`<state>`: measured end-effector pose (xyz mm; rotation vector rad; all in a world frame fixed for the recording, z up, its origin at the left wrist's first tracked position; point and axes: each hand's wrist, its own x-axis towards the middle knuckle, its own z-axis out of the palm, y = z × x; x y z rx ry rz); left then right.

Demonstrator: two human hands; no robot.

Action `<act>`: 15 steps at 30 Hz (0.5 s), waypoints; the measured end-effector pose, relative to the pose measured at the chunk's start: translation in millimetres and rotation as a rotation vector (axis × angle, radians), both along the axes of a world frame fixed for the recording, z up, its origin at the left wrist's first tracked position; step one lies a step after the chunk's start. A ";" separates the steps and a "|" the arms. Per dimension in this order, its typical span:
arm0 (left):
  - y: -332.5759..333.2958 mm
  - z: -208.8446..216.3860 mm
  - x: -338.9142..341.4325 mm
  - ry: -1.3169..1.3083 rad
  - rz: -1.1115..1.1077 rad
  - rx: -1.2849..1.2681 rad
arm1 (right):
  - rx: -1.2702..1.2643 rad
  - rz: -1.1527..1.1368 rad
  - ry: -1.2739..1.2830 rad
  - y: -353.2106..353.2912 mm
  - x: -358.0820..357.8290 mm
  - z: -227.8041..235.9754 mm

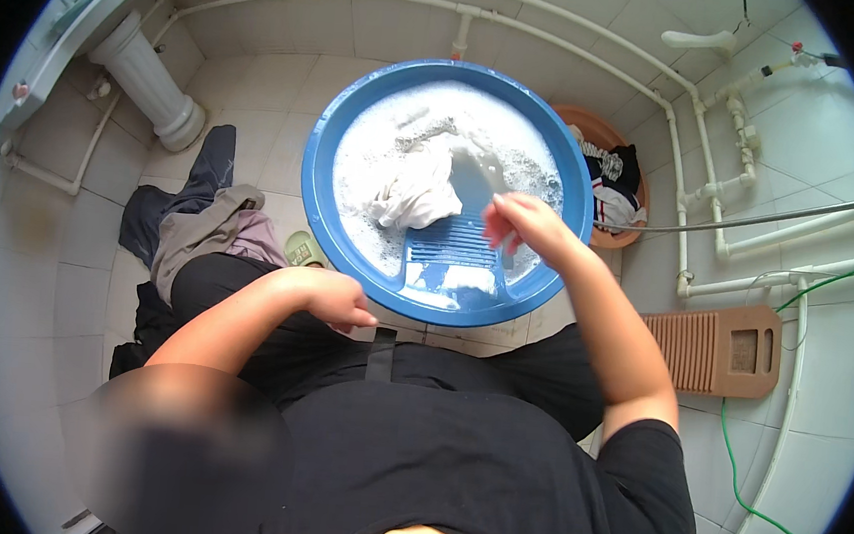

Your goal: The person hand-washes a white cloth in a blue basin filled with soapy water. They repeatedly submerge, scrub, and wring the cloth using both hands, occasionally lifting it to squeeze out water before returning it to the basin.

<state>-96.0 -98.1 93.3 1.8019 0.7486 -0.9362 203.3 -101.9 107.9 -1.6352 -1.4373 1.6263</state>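
Observation:
A wide blue basin (316, 193) with a ridged washboard slope (457, 244) on its near side holds white suds. In the suds, left of centre, lies a bunched wet white cloth garment (418, 188), its exact kind unclear. Over the right side of the ridges hovers my right hand (528, 225), fingers loosely bent, apart and slightly blurred, with nothing visible in them. It is clear of the garment. My left hand (334, 300) is outside the near left rim, above my lap, its fingers curled in and nothing seen in them.
An orange tub (622, 237) of clothes stands behind the basin on the right. A brown washboard (711, 352) lies at right, near white pipes (678, 166) and a green hose (732, 472). Dark and grey clothes (195, 214) and a green slipper (303, 249) are at left.

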 end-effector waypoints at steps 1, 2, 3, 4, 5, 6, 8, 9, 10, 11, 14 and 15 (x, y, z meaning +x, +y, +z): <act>-1.7 16.6 8.5 -0.074 0.043 -0.017 | -0.005 -0.165 -0.071 16.0 -12.5 -14.4; -4.7 31.0 14.1 -0.142 0.094 -0.030 | 0.018 -0.193 -0.218 35.8 -23.8 -38.9; -5.0 40.1 16.7 -0.210 0.150 -0.045 | 0.041 -0.217 -0.364 53.5 -38.4 -60.7; -2.0 37.1 17.9 -0.387 0.170 0.061 | 0.069 -0.115 -0.535 63.4 -59.0 -70.0; 0.9 24.8 17.4 -0.562 0.191 0.166 | 0.096 -0.010 -0.707 69.5 -77.5 -78.2; 3.2 0.8 15.9 -0.795 0.363 0.322 | 0.168 -0.036 -0.615 66.5 -91.9 -91.2; 19.2 -6.6 24.8 -0.912 0.535 0.522 | 0.250 -0.107 -0.455 59.0 -90.1 -113.1; 27.6 -15.9 30.4 -0.961 0.628 0.629 | 0.341 -0.124 -0.390 53.3 -81.9 -107.7; 37.4 -24.5 33.3 -0.919 0.716 0.623 | 0.425 -0.131 -0.320 45.4 -73.1 -99.9; 50.2 -35.0 35.0 -0.874 0.806 0.617 | 0.510 -0.136 -0.249 40.9 -63.2 -96.3; 78.3 -75.9 34.6 -0.734 0.865 0.804 | 0.307 -0.358 0.418 37.3 -28.3 -80.2; 81.0 -83.6 38.0 -0.724 0.863 0.879 | 0.292 -0.401 0.512 37.6 -13.2 -72.9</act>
